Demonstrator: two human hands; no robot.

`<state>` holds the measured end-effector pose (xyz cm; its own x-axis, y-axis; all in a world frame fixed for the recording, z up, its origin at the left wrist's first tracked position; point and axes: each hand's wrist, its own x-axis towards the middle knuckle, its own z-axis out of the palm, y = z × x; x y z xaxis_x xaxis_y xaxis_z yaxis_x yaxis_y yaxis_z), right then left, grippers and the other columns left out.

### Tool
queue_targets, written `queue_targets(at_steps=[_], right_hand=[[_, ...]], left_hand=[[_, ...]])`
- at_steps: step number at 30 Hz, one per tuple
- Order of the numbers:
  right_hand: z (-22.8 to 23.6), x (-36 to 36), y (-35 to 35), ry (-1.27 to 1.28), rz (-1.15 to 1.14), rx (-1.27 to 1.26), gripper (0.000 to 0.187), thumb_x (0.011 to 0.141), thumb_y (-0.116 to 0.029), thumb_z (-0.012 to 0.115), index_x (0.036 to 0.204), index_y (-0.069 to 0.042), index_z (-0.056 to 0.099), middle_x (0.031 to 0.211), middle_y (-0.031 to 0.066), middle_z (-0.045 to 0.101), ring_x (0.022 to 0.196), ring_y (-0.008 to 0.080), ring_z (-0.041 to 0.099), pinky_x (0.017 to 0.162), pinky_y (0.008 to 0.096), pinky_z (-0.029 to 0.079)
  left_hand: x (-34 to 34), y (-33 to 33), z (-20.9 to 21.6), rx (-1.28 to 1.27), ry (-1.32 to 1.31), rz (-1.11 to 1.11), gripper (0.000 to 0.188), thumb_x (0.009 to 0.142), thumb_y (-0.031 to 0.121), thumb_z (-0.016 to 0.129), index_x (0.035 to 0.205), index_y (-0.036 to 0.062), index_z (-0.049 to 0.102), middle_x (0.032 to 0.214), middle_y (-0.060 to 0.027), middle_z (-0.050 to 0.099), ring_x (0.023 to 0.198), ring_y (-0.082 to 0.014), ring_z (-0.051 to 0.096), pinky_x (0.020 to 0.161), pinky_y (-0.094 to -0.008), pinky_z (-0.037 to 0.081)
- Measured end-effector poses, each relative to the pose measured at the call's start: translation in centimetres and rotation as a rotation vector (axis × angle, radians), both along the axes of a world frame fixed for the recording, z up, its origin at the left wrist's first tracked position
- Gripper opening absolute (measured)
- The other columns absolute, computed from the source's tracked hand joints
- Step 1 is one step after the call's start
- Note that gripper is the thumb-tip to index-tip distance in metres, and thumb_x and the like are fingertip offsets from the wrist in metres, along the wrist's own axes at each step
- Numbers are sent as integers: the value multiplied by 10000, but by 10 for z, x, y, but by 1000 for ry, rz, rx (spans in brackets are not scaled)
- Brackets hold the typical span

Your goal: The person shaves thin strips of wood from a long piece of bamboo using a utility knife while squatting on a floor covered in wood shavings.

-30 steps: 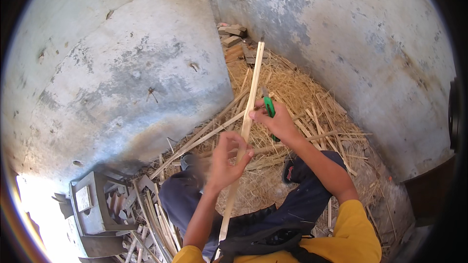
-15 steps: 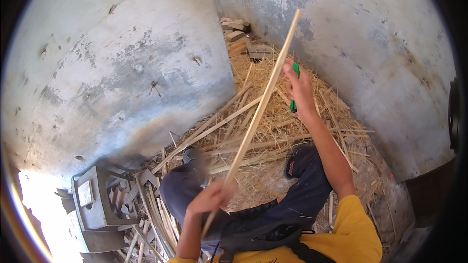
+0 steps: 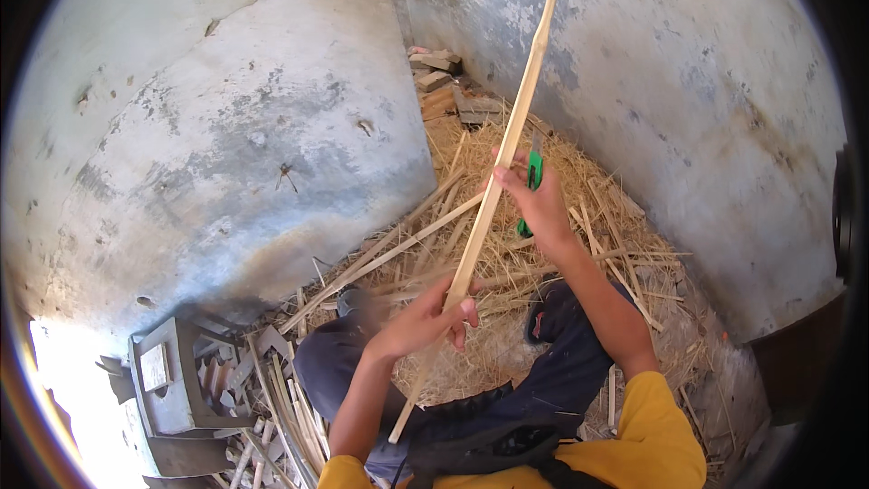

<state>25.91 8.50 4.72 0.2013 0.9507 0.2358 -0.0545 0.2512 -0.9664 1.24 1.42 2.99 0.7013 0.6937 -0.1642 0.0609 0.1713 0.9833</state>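
A long pale strip of bamboo slants up and away in front of me, its far end up against the view of the wall. My left hand grips it on the lower part, thumb and fingers closed around it. Higher up, my right hand pinches the strip between thumb and fingers. That same hand also holds a green utility knife in its palm, with a short blade pointing upward beside the strip.
Straw and shavings cover the floor around my legs, with loose strips lying across them. Bricks are piled in the far corner between two worn walls. At left stands a grey metal casing beside more sticks.
My left hand has moved up along the strip, and the strip has shifted farther up. My right hand has come down and left onto the strip, with the knife still in it.
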Motion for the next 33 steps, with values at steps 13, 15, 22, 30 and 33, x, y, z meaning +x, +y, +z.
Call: queue_targets(at_steps=[13, 15, 22, 30, 33], right_hand=[[-20, 13, -6, -398, 98, 160, 501, 1102, -479, 481, 1184, -35, 696, 793, 45, 659, 639, 154, 616, 610, 324, 494], [-21, -3, -19, -579, 124, 273, 443, 1090, -452, 525, 1116, -41, 688, 809, 65, 673, 648, 192, 643, 588, 339, 493], [-31, -30, -39, -912, 202, 467, 307, 983, -330, 709, 1099, -47, 692, 903, 115, 715, 726, 319, 706, 615, 389, 540], [-30, -34, -41, -896, 225, 548, 315, 966, -329, 727, 1114, -51, 726, 935, 106, 745, 723, 291, 728, 594, 374, 553], [-29, -34, -42, -876, 235, 520, 325, 959, -325, 737, 1123, -45, 735, 949, 112, 756, 727, 290, 735, 598, 369, 560]], left_hand=[[-21, -1, -35, -145, -108, 281, 354, 1156, 377, 440, 950, 112, 553, 681, 81, 382, 562, -30, 343, 506, -215, 264], [-23, -2, -33, -167, -138, 311, 363, 1158, 378, 432, 928, 116, 535, 675, 82, 381, 553, -29, 334, 504, -214, 261], [-24, -5, -36, -168, -201, 304, 387, 1149, 408, 446, 893, 121, 490, 670, 73, 377, 565, -39, 352, 508, -224, 272], [-25, -8, -34, -188, -330, 209, 387, 1139, 423, 475, 891, 126, 469, 669, 79, 333, 566, -49, 312, 519, -243, 251], [-23, -9, -31, -251, -361, 185, 379, 1139, 425, 470, 907, 126, 472, 674, 78, 310, 568, -53, 287, 527, -243, 241]])
